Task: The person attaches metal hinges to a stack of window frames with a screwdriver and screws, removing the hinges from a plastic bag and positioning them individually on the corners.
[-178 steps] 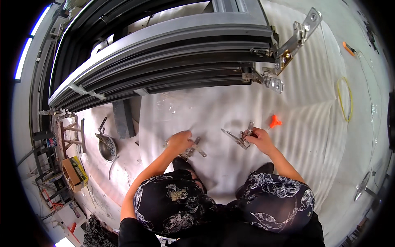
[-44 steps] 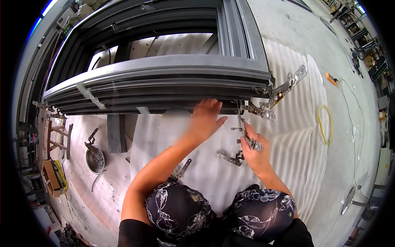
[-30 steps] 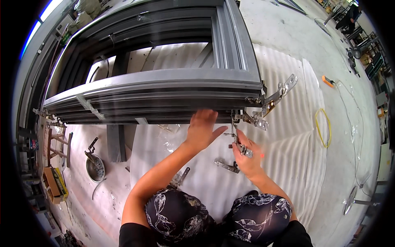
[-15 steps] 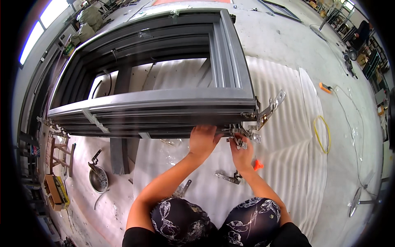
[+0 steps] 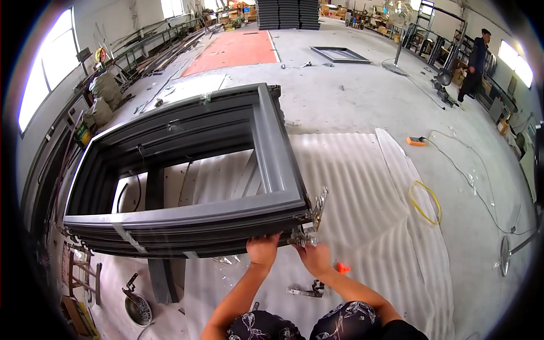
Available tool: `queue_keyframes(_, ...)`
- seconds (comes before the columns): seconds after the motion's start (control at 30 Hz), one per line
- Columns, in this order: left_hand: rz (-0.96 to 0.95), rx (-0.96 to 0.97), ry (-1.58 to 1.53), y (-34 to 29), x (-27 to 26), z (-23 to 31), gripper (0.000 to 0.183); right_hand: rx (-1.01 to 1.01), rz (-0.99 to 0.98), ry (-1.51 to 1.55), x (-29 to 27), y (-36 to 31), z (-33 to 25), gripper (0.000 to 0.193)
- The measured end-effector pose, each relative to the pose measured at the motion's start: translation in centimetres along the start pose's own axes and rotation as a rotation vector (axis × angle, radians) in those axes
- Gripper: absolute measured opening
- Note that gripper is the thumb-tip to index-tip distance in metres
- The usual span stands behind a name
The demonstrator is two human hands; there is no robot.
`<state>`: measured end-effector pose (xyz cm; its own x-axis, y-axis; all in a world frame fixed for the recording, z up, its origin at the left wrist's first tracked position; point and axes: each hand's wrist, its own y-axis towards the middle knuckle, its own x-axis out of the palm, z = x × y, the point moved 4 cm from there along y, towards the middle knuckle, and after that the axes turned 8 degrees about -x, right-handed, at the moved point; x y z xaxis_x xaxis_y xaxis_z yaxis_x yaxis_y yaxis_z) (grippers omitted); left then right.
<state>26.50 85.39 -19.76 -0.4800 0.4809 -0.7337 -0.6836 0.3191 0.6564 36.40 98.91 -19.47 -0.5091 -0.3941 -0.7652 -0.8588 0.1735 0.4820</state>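
A stack of dark grey window frames lies in front of me, with metal friction hinges jutting from its near right corner. My left hand grips the near edge of the lower frames, its fingertips partly hidden in the stack. Just right of it, my right hand is closed on a metal hinge at the corner; the fingers partly cover it. On the sheet below lies a loose hinge, and an orange-red plastic piece sits beside my right forearm.
White foam sheeting covers the floor under the stack. At left stand a metal bowl with hardware and a wooden stool. A yellow loop and an orange tool with a cord lie right. Another person stands far right.
The view has tilted up, so the stack sits lower and more of the workshop and another person show. Both hands stay at the stack's near right corner.
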Motion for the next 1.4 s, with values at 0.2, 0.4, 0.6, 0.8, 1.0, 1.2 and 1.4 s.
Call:
queue_keyframes(0.2, -0.161, 0.011, 0.028, -1.9, 0.3, -1.2, 0.02, 0.165, -0.335, 0.071, 1.3, -1.8, 2.4, 0.018)
queue_keyframes(0.4, -0.358, -0.142, -0.186, -6.7, -6.5, -7.4, 0.018, 0.261, -0.227, 0.29, -1.8, -9.6, 5.1, 0.019)
queue_keyframes(0.6, -1.122, -0.517, -0.082, -22.7, -9.4, -16.2, 0.03, 0.215, -0.741, 0.312, 2.3, -18.1, 3.9, 0.02)
queue_keyframes(0.8, -1.031, -0.212, -0.056, -28.5, -7.3, -8.1, 0.042, -0.017, -0.793, 0.483, 5.4, -18.3, -1.1, 0.024)
queue_keyframes(1.0, -1.239, -0.496, -0.067, -29.4, -5.0, -10.6, 0.018, -0.039, -0.819, 0.629, 5.2, -17.6, -4.4, 0.026)
queue_keyframes(1.2, -1.293, -0.808, -0.699, -21.4, -3.9, -7.2, 0.025, 0.152, -0.669, 0.72, 4.7, -17.8, -3.3, 0.05)
queue_keyframes(1.4, -1.307, -0.572, -1.031, -12.7, -4.8, 0.8, 0.031, 0.412, -0.672, 0.81, 2.1, -13.4, -3.2, 0.07)
